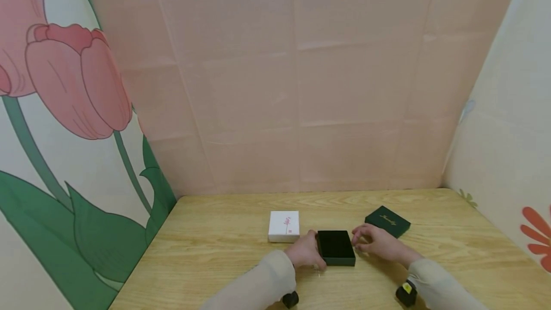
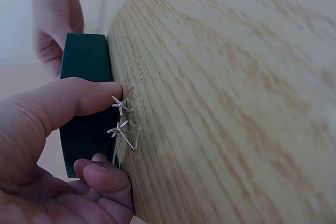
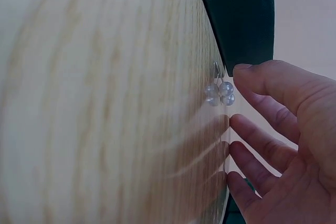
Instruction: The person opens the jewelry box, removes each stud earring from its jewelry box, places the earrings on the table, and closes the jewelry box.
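Observation:
A dark green jewelry box base (image 1: 336,248) with a black inside lies flat on the table. At its left side my left hand (image 1: 306,251) holds it, thumb near the front corner and fingers toward the back. Two silver star-shaped earrings (image 2: 119,104) lie beside that thumb on the wood in the left wrist view. My right hand (image 1: 379,242) is by the box's right side with fingers loosely bent and holding nothing; its thumb tip is at the box corner. A pair of pearl earrings (image 3: 227,90) rests on the table by these fingers in the right wrist view.
A green lid (image 1: 388,221) with gold lettering lies behind my right hand. Left of the box base stands a white box (image 1: 284,226) with a pink flower print. The wooden table (image 1: 215,233) meets a pink cloth backdrop (image 1: 297,85) at the rear.

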Motion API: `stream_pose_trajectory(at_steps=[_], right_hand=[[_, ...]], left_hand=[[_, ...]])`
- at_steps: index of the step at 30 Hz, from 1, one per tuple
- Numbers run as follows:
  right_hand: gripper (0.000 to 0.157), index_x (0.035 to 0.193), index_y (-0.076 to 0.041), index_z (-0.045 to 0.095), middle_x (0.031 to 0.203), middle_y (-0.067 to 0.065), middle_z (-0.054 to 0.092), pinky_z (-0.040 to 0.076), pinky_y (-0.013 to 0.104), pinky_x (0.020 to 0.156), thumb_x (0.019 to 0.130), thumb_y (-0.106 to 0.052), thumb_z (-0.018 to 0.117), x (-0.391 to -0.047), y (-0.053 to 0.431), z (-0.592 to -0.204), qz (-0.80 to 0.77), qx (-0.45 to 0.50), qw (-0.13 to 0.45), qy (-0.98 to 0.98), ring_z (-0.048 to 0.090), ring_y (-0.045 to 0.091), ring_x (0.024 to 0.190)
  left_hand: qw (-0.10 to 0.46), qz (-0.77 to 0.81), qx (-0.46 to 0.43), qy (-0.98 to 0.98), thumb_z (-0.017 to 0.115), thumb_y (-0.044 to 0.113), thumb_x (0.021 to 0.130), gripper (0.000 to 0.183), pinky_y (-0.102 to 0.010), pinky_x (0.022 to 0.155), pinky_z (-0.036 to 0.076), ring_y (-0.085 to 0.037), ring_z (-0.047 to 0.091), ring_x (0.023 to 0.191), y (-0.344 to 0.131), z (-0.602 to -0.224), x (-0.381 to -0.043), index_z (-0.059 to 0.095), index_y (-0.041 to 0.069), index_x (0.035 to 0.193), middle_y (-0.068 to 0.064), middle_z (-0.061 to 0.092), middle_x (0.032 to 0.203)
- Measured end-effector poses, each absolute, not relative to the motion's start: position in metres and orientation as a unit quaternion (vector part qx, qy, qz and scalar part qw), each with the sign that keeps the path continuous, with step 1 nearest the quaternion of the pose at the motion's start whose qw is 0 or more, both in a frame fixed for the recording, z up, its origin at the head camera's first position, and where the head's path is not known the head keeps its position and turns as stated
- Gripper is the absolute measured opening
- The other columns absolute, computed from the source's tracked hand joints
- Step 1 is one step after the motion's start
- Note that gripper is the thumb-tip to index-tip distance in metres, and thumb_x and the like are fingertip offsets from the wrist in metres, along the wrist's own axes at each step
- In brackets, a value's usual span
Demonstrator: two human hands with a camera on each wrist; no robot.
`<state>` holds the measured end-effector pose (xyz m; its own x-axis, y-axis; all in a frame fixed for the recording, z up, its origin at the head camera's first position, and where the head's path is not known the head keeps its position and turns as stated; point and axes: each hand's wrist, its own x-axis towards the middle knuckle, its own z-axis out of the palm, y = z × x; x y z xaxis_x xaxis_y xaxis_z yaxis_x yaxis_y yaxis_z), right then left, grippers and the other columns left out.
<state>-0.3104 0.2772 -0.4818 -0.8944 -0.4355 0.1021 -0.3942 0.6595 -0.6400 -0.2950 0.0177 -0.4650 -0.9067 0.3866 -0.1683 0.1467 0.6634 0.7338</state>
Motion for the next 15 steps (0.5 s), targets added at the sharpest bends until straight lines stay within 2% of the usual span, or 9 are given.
stream_pose_trajectory(at_steps=[15], right_hand=[[0.007, 0.088, -0.017, 0.065, 0.123, 0.016, 0.060, 0.038, 0.062, 0.097, 0.086, -0.020, 0.071, -0.3095, 0.2773, -0.4808, -0.343, -0.225, 0.037, 0.911, 0.050, 0.044, 0.119]], left_hand=[[0.149, 0.387, 0.155, 0.896, 0.085, 0.004, 0.063, 0.086, -0.033, 0.086, 0.048, -0.017, 0.056, 0.088, 0.0177, -0.4638, -0.2932, 0.040, 0.000, 0.136, -0.015, 0.062, 0.107]])
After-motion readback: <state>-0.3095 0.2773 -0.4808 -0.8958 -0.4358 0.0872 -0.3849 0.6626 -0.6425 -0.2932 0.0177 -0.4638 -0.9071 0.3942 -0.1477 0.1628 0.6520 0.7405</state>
